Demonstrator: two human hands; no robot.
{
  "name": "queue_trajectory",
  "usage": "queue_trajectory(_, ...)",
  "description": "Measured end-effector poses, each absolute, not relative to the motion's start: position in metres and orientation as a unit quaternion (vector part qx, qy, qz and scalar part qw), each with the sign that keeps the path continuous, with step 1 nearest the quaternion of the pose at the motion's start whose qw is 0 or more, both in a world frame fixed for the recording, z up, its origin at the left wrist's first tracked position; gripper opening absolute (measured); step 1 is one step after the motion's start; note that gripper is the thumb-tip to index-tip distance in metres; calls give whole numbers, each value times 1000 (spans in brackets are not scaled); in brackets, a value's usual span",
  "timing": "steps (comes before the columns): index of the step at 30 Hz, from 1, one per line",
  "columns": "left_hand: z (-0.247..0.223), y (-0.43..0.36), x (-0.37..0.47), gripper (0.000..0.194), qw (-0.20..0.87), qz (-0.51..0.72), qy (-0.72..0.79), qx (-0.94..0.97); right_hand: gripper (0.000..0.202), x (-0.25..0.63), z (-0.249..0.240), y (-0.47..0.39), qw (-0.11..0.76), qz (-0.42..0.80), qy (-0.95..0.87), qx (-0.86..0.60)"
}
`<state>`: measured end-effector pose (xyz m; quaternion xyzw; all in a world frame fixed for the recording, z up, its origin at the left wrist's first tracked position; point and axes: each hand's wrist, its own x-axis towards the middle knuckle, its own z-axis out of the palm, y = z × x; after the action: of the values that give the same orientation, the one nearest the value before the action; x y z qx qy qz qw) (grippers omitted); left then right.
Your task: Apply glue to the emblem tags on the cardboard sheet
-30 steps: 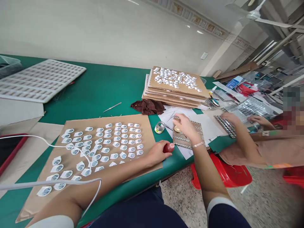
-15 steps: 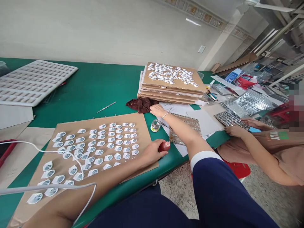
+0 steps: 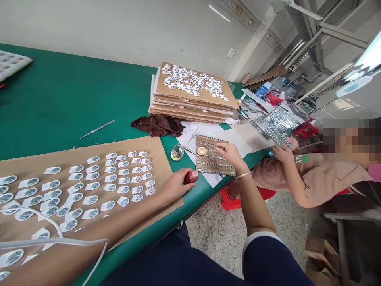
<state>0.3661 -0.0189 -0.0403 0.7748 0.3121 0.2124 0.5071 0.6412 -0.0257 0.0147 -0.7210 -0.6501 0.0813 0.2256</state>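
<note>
My left hand is wrapped round a small reddish-brown bottle with a pale tip, at the edge of a cardboard sheet. White tags with round silvery pieces lie in rows on that sheet. Over a brown board with rows of small metal rings hovers my right hand, fingers curled together; what they hold, if anything, I cannot make out. A round gold lid rests on the board, left of the right hand. Between board and cardboard stands an open glass jar.
A brown cloth lies before a stack of cardboard sheets topped with more tags. Tweezers lie on the green table. A white cable crosses my left forearm. On the right, a co-worker's hands hold a metallic sheet.
My right hand has moved from the brown cloth to above the ringed board. The gold lid now shows on the board. My left hand keeps the bottle. The view has turned right.
</note>
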Motion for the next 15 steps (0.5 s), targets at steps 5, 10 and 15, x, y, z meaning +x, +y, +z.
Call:
queue_trajectory(5, -38, -14, 355, 57, 505, 193, 313, 781, 30, 646, -16, -69, 248, 103, -594, -758)
queue_trajectory(10, -38, -13, 359, 64, 507, 200, 310, 779, 31, 603, -13, -74, 297, 221, -627, -686)
queue_trajectory(15, -41, -14, 377, 44, 538, 203, 291, 765, 26, 566, -12, -75, 450, 382, -601, -539)
